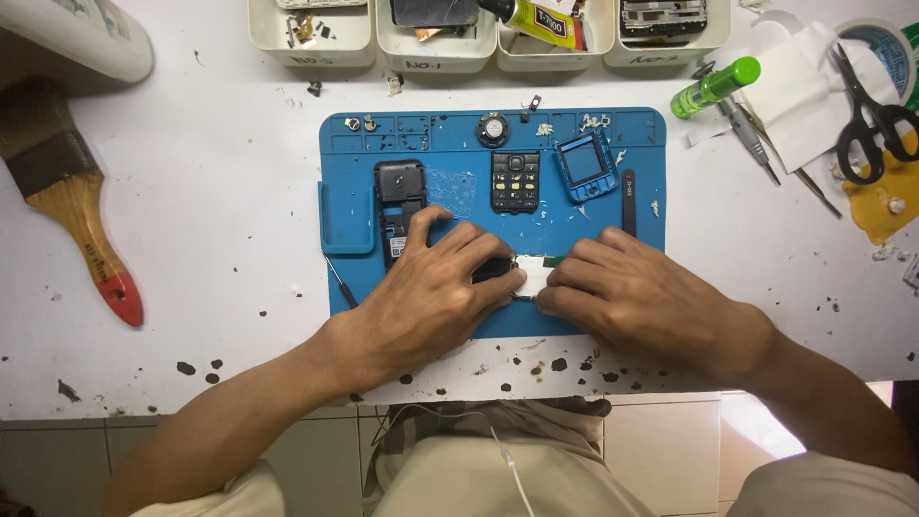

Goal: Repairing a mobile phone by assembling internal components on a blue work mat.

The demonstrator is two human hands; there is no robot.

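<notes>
both hands (531,287) pinching small circuit board (534,272)

This was a small phone-repair workbench, shown by the blue repair mat (632,129) on a stained white surface (191,211), a loose keypad (515,182) and phone frame (586,165), white parts bins (436,53), tweezers (751,139), scissors (869,120) and a glue tube (536,21).
</notes>
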